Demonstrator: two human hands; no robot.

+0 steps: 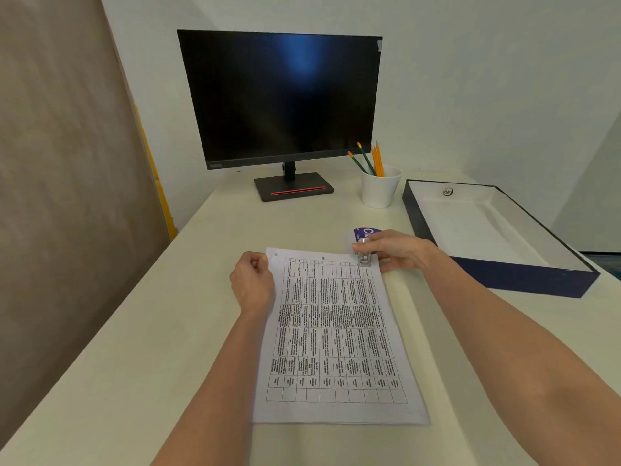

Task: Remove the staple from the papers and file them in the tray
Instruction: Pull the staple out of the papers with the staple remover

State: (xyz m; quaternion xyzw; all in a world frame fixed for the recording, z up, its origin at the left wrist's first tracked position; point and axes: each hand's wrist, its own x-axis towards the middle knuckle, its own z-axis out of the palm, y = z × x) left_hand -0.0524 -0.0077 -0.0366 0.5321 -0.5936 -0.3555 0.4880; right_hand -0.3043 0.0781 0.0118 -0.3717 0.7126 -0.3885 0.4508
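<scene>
The papers [336, 338], printed with a table, lie flat on the desk in front of me. My left hand [252, 284] is closed in a loose fist and rests against their top left corner. At the top right corner my right hand [396, 249] grips a small clear staple remover [364, 255], its jaws down on the paper's edge. The staple itself is too small to make out. The tray [524, 275], a shallow dark blue box with a white inside, sits to the right of the papers.
A dark monitor [282, 99] on its stand occupies the back of the desk. A white cup of pencils [379, 190] stands beside it. A blue-and-white packet [364, 233] lies behind my right hand. A brown panel [67, 196] borders the desk's left side.
</scene>
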